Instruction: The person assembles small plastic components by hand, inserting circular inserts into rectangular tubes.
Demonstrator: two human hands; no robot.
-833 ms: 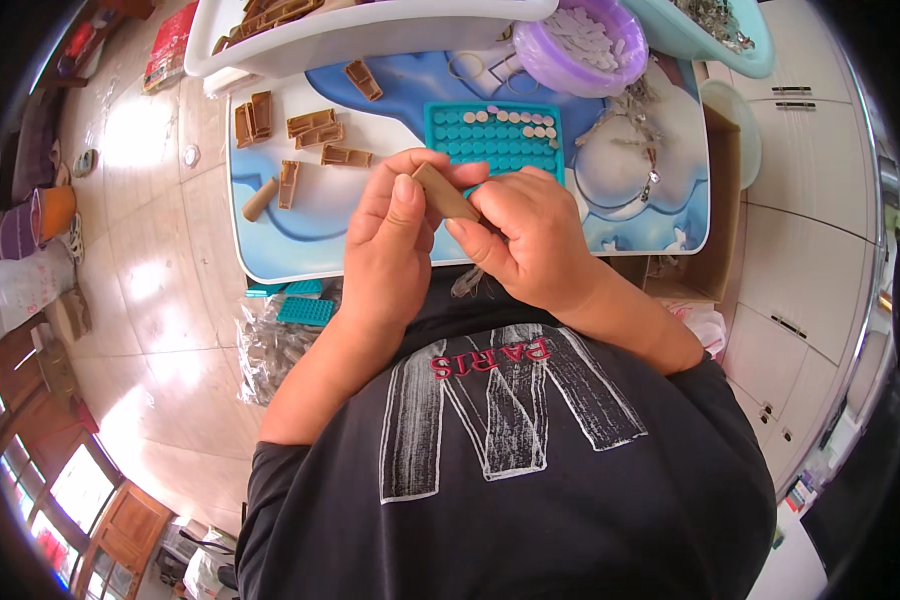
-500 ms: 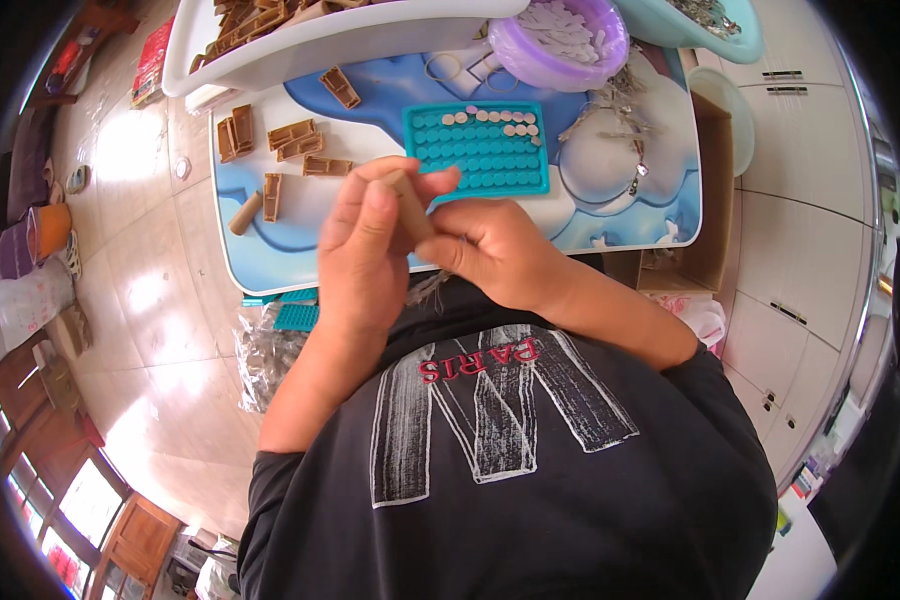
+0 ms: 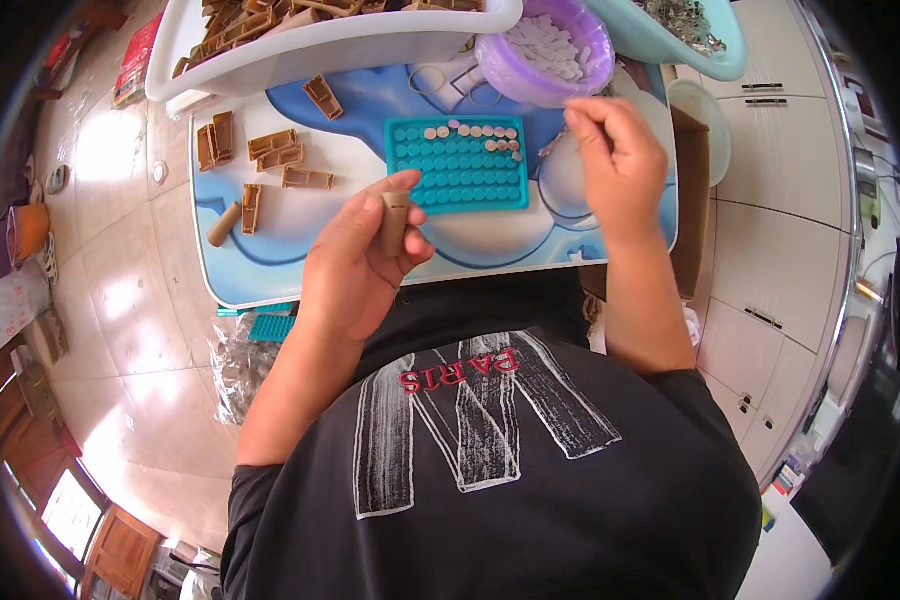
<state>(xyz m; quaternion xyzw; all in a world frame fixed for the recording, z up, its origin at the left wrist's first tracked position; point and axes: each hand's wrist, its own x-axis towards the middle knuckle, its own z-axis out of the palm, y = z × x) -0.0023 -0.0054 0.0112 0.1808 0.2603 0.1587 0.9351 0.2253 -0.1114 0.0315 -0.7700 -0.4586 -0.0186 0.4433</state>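
Note:
My left hand [image 3: 355,260] is closed around a tan tapered tube-like piece [image 3: 394,225], held upright over the table's near edge. Raised at the right, my right hand [image 3: 622,170] has its thumb and forefinger pinched together. Anything between those fingertips is too small to make out. Beneath that hand lie thin grey strands [image 3: 553,142], mostly hidden by it. Between the hands sits a teal tray [image 3: 458,206] of round cavities, with several pale round pieces [image 3: 470,131] in its upper rows.
Brown open plastic shells [image 3: 276,150] and another tan piece [image 3: 224,225] lie on the left of the table [image 3: 350,278]. Along the back stand a white bin [image 3: 370,40] of brown shells, a purple bowl [image 3: 530,85] of white pieces and a pale teal basin [image 3: 725,60].
My right hand has left the tan piece and moved up and right to the grey strands. My left hand still holds the piece, now more upright. The view has shifted slightly.

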